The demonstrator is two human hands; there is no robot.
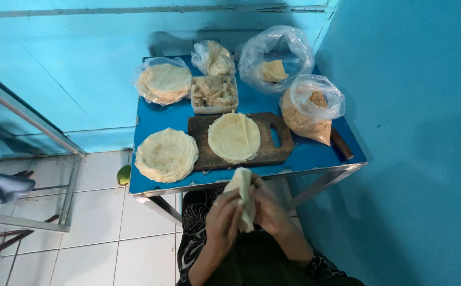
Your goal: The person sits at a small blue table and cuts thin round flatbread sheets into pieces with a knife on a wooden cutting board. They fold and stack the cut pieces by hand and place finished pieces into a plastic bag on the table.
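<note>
Both hands work one folded wrapper (243, 197), held upright just below the blue table's (315, 153) near edge: left hand (224, 220) fingers closed on its left side, right hand (269, 211) pinching the right. Looks thin, soft, light & prob. tear-prone, so best held by the folded edges w/ light pressure. Beyond that edge: wooden board (275, 151) w/ a flat round wrapper (234, 137); loose stack (166, 154) left of board; bagged items at the back.
</note>
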